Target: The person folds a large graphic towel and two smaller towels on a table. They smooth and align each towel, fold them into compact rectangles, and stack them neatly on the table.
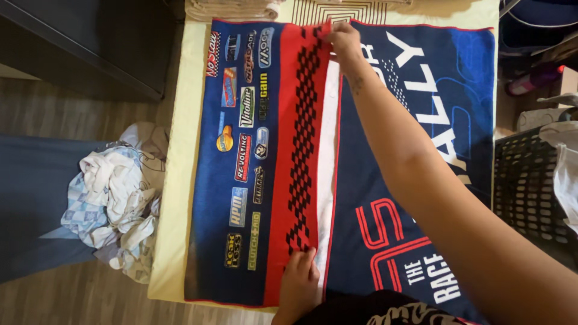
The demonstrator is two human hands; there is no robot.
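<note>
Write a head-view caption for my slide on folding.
Both hands, left hand and right hand, pinch the towel fold's red band.

Pale yellow table [170, 198], blue and red racing towel [253, 180] spread flat, folded towels [232, 8] at far edge

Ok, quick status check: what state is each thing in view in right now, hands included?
Blue and red printed towel: spread flat on the table, left part folded over along the red checkered strip.
Left hand: pinching the near end of the folded edge.
Right hand: pinching the far end of that edge.
Pale laundry pile: crumpled, on the floor left.
Black plastic laundry basket: upright, right, holding white cloth.
Folded beige towels: stacked at the far edge.
</note>
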